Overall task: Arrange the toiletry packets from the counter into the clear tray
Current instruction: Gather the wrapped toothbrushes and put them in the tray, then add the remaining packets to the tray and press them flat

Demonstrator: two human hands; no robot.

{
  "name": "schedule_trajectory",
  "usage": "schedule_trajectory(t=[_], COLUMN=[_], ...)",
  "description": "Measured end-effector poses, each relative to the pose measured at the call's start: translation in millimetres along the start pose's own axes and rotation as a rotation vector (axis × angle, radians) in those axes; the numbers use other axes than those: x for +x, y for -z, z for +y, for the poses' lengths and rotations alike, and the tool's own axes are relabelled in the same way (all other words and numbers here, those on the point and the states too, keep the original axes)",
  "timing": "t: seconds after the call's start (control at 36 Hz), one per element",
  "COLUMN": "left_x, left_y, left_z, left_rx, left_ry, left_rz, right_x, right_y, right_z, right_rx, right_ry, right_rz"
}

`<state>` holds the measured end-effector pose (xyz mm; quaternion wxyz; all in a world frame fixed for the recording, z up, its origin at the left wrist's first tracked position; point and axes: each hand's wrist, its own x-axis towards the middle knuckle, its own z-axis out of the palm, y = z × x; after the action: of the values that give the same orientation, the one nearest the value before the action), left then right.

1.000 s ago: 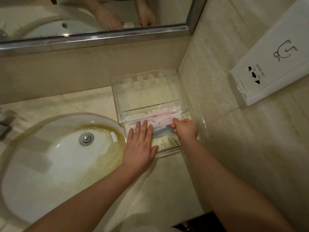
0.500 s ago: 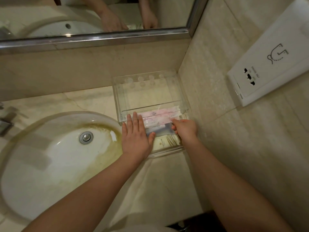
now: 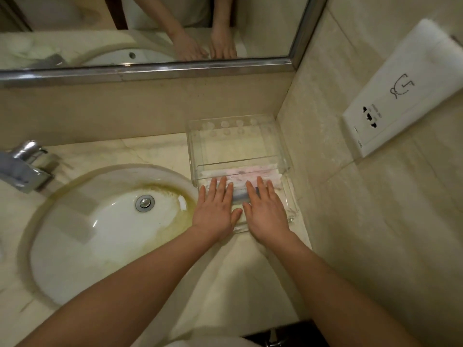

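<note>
Right now both hands lie flat, palms down, fingers spread, on top of the toiletry packets [image 3: 240, 175] in the front part of the clear tray [image 3: 284, 156]. Left hand [image 3: 216, 207] covers the left side of the stack, right hand [image 3: 266, 209] the right side; thumbs nearly meet in the middle. Neither is curled round anything, just pressing flat w/ fingers extended. Packets look thin and flat: a pale pink/white one shows beyond the fingertips, lying across the tray's width, and a darker blue-grey one [image 3: 241, 196] peeks through the gap btwn the hands. Can't tell how many packets are in the stack, hands hide most of it. Tray is transparent acrylic w/ a cross divider; the rear section shows only the counter through it, plus a row of round holes near the back wall. Tray sits in the counter corner, right edge next to the tiled side wall, just right of the oval sink [image 3: 75, 246], whose basin has yellowish staining round the drain [image 3: 144, 202]. Chrome faucet [image 3: 22, 166] at far left. Mirror [image 3: 150, 28] above reflects both hands. White wall socket plate [image 3: 400, 96] on the right wall, well apart from the tray.
</note>
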<state>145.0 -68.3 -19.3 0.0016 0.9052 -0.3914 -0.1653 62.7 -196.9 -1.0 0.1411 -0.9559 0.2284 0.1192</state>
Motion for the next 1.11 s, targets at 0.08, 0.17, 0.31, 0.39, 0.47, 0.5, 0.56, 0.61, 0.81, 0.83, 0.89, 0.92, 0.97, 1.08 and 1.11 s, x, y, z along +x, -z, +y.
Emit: schedule_trajectory(t=[0.08, 0.17, 0.31, 0.39, 0.47, 0.5, 0.56, 0.61, 0.81, 0.83, 0.89, 0.92, 0.97, 1.08, 1.11], left_x=[-9, -33, -88, -138, -187, -203, -233, -261, -342, -349, -358, -361, -362, -358, -356], left_y=[10, 18, 22, 15, 10, 8, 4, 0, -19, -24, -33, -36, -41, -49, -51], left_z=[-3, -13, -53, -104, -149, -165, -196, -227, -347, -362, -388, -398, -411, -423, -426], left_rx=[-0.043, -0.107, -0.234, -0.284, -0.377, -0.403, -0.435, -0.477, -0.555, -0.541, -0.493, -0.465, -0.395, -0.288, -0.287], left_ry=[-0.009, 0.016, 0.15, 0.306, 0.467, 0.512, 0.589, 0.656, 0.859, 0.843, 0.776, 0.736, 0.652, 0.522, 0.514], left_rz=[-0.012, 0.045, 0.15, 0.242, 0.315, 0.347, 0.414, 0.47, 0.509, 0.475, 0.394, 0.35, 0.251, 0.15, 0.156], right_x=[1, -4, -9, -16, -25, -28, -34, -39, -51, -51, -49, -47, -42, -34, -32], right_y=[3, 6, 4, -8, -21, -26, -37, -49, -91, -97, -105, -108, -113, -121, -124], right_z=[-8, -31, -85, -144, -197, -215, -250, -285, -405, -421, -449, -463, -487, -520, -525], right_rx=[-0.011, -0.002, 0.101, 0.169, 0.201, 0.211, 0.206, 0.191, 0.188, 0.181, 0.16, 0.149, 0.116, 0.086, 0.075], right_ry=[-0.032, 0.021, 0.204, 0.329, 0.428, 0.459, 0.507, 0.547, 0.578, 0.585, 0.608, 0.621, 0.647, 0.635, 0.631], right_rz=[0.005, 0.028, 0.03, -0.019, -0.061, -0.074, -0.113, -0.157, -0.251, -0.249, -0.238, -0.231, -0.213, -0.156, -0.142])
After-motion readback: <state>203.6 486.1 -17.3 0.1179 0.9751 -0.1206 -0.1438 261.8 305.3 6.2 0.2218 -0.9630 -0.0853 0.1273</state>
